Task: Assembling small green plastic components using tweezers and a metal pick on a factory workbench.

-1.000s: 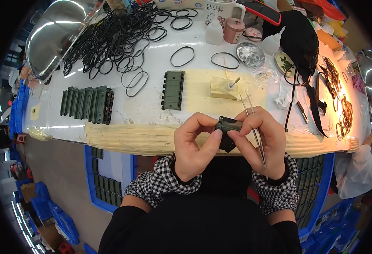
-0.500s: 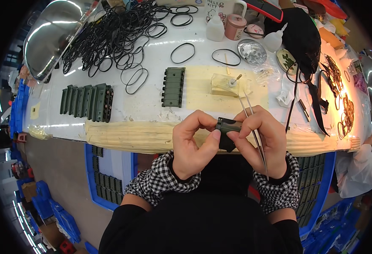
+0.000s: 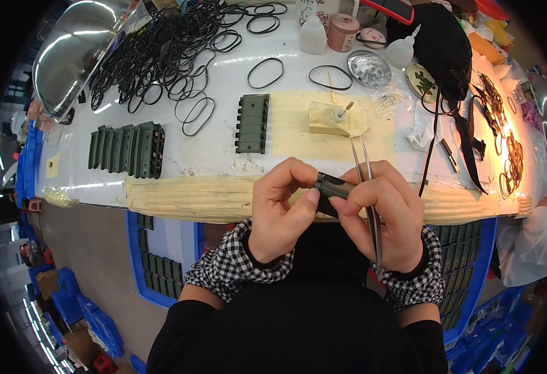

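A small dark green part (image 3: 334, 188), rectangular with a black flap-like piece below, is held near the table's front edge. My left hand (image 3: 281, 209) pinches its left end between thumb and forefinger. Its right side is gripped by the thumb and forefinger of my right hand (image 3: 385, 212). That same hand also holds metal tweezers (image 3: 369, 206), their tips pointing away from me. Beyond the tips stands a tape-wrapped block (image 3: 329, 124) with a small brush-like stick upright in it. A row of similar green parts (image 3: 252, 123) lies behind my left hand.
More joined green parts (image 3: 127, 149) rest at the left. Black rubber bands (image 3: 167, 50) are heaped at the back left. A white squeeze bottle (image 3: 313, 36), a pink jar (image 3: 342, 32) and a foil dish (image 3: 370, 68) stand behind. Blue trays (image 3: 137, 274) of green parts flank my lap.
My right hand has shifted slightly, and the tweezers have swung closer to upright in the picture. Both hands keep their hold on the green part. The table scene has shifted a little upward.
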Demonstrator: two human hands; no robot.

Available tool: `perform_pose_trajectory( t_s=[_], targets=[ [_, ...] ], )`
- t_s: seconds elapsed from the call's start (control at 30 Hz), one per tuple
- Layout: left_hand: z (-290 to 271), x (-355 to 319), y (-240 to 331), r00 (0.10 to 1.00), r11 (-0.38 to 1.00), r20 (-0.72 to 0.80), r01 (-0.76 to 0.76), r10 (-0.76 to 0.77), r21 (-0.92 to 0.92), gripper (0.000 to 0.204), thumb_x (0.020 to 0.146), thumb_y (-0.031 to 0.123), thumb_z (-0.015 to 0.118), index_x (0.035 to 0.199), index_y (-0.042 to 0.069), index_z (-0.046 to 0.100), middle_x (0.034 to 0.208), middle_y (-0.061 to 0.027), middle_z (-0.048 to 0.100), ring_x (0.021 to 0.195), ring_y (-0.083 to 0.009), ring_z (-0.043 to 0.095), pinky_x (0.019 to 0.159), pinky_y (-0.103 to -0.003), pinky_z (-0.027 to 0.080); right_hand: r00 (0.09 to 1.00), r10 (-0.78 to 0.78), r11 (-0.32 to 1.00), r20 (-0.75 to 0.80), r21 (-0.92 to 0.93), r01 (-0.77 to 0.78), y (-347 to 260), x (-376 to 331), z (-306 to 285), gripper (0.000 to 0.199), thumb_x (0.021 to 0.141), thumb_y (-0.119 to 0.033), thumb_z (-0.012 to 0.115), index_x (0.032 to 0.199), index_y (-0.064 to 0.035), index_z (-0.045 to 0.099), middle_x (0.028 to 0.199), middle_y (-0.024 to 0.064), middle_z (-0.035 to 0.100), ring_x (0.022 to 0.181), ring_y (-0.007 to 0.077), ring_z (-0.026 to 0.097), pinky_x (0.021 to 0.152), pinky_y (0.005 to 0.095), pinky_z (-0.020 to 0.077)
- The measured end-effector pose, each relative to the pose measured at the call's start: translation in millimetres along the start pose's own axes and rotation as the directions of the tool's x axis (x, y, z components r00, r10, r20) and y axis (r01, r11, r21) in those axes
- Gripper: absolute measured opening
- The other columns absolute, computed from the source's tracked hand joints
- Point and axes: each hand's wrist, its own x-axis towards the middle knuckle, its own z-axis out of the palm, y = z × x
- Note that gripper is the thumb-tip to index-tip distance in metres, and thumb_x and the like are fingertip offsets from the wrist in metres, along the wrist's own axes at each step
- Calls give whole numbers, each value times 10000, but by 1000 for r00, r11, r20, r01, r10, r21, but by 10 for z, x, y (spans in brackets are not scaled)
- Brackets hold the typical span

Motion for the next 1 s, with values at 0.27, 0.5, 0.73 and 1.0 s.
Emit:
perform_pose_trajectory(
  t_s=[0.27, 0.5, 0.73, 1.0],
  targets=[
    [6, 3, 6, 999, 999, 25, 29, -28, -25, 71, 843, 13, 552, 907, -18, 556, 863, -39, 613, 828, -78, 556, 786, -246, 447, 1000, 20, 999, -9, 39, -19, 46, -24, -6, 223, 685, 62, 713, 799, -42, 552, 811, 116, 569, 692, 253, 604, 608, 301, 495],
    [22, -20, 74, 995, 995, 58, 84, -86, 47, 176, 846, 25, 599, 1005, -49, 580, 926, -77, 649, 891, -115, 600, 849, -275, 467, 970, 241, 943, -6, 237, -233, 149, -49, -121, 206, 724, 36, 719, 772, -47, 537, 799, 85, 578, 740, 195, 595, 689, 266, 465],
    [-3, -37, 47, 994, 994, 45, 94, -96, 53, 190, 845, 20, 596, 1019, -54, 581, 941, -86, 654, 900, -125, 609, 855, -287, 476, 973, 232, 946, 12, 231, -229, 144, -55, -107, 205, 726, 33, 719, 776, -49, 538, 811, 86, 584, 739, 189, 591, 689, 266, 464],
    [-13, 11, 58, 983, 989, 128, 136, -127, -63, 292, 868, 50, 600, 1131, -55, 531, 1014, -97, 642, 914, -141, 618, 856, -294, 486, 946, 325, 882, 12, 355, -308, 167, -50, -109, 170, 795, 13, 687, 824, -41, 529, 819, 50, 581, 735, 103, 558, 664, 228, 449]
  ],
)
